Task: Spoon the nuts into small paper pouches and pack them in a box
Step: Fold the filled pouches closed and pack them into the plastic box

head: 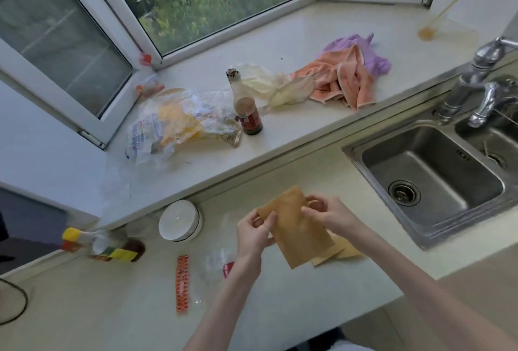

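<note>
A brown paper pouch (301, 227) is held above the pale countertop (280, 308) by both hands. My left hand (255, 234) pinches its left top corner, and my right hand (328, 213) pinches its right top edge. Under it, more flat brown pouches (342, 251) lie on the counter. A clear plastic bag (215, 262) with a red label rests left of my left wrist. No nuts, spoon or box are visible.
A white bowl (179, 220) sits upside down at the ledge's foot. An orange wrapper strip (182, 283) and a lying bottle (106, 247) are to the left. A steel sink (437, 179) with tap is on the right. The windowsill holds a sauce bottle (246, 107), crumpled bags and cloths.
</note>
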`<state>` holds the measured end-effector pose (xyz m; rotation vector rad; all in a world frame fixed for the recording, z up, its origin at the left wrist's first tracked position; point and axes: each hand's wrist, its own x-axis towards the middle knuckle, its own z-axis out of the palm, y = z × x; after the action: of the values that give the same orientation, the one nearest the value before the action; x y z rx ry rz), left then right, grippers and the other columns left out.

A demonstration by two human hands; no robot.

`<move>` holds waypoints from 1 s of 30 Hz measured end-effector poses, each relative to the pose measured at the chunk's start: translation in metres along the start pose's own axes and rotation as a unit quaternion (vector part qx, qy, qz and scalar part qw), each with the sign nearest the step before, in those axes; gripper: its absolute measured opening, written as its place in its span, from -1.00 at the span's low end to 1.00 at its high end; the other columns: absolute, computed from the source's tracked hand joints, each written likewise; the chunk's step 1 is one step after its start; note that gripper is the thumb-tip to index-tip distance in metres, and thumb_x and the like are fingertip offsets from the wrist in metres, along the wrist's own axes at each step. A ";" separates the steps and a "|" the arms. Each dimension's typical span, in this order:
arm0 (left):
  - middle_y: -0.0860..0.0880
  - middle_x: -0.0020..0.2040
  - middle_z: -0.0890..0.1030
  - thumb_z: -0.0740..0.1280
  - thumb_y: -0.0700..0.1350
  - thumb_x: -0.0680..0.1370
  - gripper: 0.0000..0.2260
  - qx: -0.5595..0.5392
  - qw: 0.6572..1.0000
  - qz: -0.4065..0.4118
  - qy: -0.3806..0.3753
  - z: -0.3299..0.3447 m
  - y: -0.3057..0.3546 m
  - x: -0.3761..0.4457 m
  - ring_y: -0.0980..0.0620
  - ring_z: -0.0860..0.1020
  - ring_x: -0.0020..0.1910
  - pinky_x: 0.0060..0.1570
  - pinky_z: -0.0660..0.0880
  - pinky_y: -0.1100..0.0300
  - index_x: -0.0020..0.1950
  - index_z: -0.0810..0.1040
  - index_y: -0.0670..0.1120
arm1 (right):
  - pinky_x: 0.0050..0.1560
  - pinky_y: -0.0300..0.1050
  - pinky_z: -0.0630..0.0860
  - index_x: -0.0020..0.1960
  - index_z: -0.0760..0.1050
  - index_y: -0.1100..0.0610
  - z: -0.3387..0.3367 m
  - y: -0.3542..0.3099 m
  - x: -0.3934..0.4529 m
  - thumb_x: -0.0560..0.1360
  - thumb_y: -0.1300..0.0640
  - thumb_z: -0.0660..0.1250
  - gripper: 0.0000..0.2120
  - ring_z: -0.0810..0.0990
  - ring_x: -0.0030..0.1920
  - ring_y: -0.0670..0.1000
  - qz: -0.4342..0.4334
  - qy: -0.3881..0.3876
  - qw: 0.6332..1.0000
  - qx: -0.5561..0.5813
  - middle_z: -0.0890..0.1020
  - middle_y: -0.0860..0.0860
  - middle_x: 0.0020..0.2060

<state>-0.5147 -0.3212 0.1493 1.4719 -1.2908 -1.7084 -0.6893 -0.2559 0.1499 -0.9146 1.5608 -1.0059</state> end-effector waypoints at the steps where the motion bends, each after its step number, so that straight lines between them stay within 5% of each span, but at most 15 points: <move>1: -0.05 -0.08 0.73 0.42 -0.18 0.54 -0.92 -0.004 1.000 -0.023 0.008 0.001 -0.012 0.001 0.05 0.68 -0.11 -0.29 0.59 0.22 0.03 0.64 -0.11 | -0.16 -0.34 0.52 0.09 0.49 0.01 0.003 0.019 -0.004 0.56 0.11 0.31 -0.88 0.60 0.07 0.00 0.036 -0.021 0.999 -0.001 0.62 -0.06 -0.04; 4: -0.07 -0.03 0.72 0.41 -0.16 0.55 -0.88 -0.005 0.997 -0.080 0.016 0.002 -0.043 0.005 0.03 0.67 -0.07 -0.26 0.60 0.19 0.07 0.63 -0.12 | -0.26 -0.13 0.61 0.17 0.47 0.10 0.009 0.069 -0.017 0.56 0.16 0.31 -0.81 0.68 -0.09 0.06 0.130 -0.075 0.988 0.020 0.62 0.01 -0.01; 8: -0.09 0.04 0.71 0.39 -0.18 0.56 -0.83 0.002 0.990 -0.138 -0.013 -0.002 -0.075 0.005 0.03 0.66 -0.03 -0.22 0.60 0.19 0.15 0.61 -0.13 | -0.34 -0.16 0.59 0.21 0.46 0.17 0.014 0.107 -0.027 0.56 0.22 0.28 -0.77 0.70 -0.27 0.06 0.171 -0.102 0.980 0.029 0.69 0.09 -0.14; 16: -0.06 0.08 0.68 0.35 -0.17 0.57 -0.76 -0.007 0.979 -0.204 0.018 -0.027 -0.113 -0.001 -0.05 0.65 0.06 -0.05 0.63 0.09 0.24 0.51 -0.10 | -0.29 -0.16 0.64 0.06 0.51 0.18 0.034 0.144 -0.008 0.53 0.33 0.19 -0.81 0.66 -0.40 -0.01 0.251 -0.020 0.968 -0.017 0.65 0.10 -0.29; 20: -0.02 -0.01 0.72 0.32 -0.17 0.57 -0.80 -0.025 0.976 -0.217 0.020 -0.047 -0.129 -0.017 -0.08 0.67 0.02 -0.06 0.64 0.06 0.19 0.55 -0.07 | -0.22 -0.11 0.63 0.01 0.55 0.24 0.046 0.145 0.004 0.52 0.30 0.22 -0.84 0.63 -0.38 -0.01 0.255 -0.037 0.965 -0.050 0.65 0.12 -0.30; 30: -0.03 -0.01 0.72 0.29 -0.20 0.59 -0.83 -0.127 0.962 -0.186 0.151 -0.106 -0.167 -0.088 -0.06 0.67 -0.05 -0.11 0.61 0.08 0.15 0.58 -0.08 | -0.50 -0.21 0.36 0.07 0.37 0.23 0.062 0.134 0.016 0.63 0.04 0.12 -0.76 0.48 -0.47 0.04 0.197 -0.015 0.964 -0.176 0.63 0.21 -0.35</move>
<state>-0.3609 -0.2119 0.0433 1.8110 -0.6371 -1.7083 -0.6402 -0.2318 0.0111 -0.8038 1.8385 -0.4369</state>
